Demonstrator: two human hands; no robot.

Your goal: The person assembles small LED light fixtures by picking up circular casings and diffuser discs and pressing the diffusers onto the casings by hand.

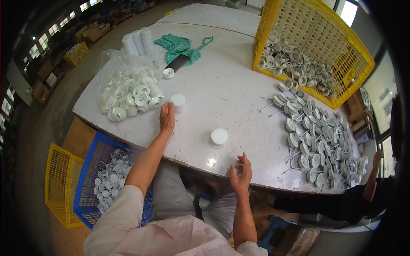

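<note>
**A:** White plastic is what sits nearest your fingers. Your left hand (pixel 167 117) lies flat on the table (pixel 222 85), palm down, fingers together and stretched forward, holding nothing. Its fingertips are just beside a short white cylindrical cap (pixel 178 103); I cannot tell whether they touch it.

**B:** And my right hand?

**A:** Your right hand (pixel 241 174) hovers at the near table edge, loosely open, fingers curled and slightly spread, empty. A second white cap (pixel 219 138) stands upright between your two hands, apart from both.

**B:** How would those caps handle?

**A:** They look light, rigid and smooth, so likely a bit slippery. I would judge a pinch across the round side wall, thumb against fingers, the surest hold.

**B:** What lies further out?

**A:** Left of your left hand, a clear plastic bag (pixel 128 91) full of white ring-shaped parts. Beyond it, three white tubes (pixel 137 42), a small white ring (pixel 168 73) and a green cloth (pixel 179 48). To your right, a wide spread of white disc parts with thin stems (pixel 316 141), and a yellow crate (pixel 337 55) tipped on its side, spilling more. Below the table on your left, a blue crate (pixel 87 187) holds similar pieces. Another person's arm (pixel 376 170) shows at far right.
</note>
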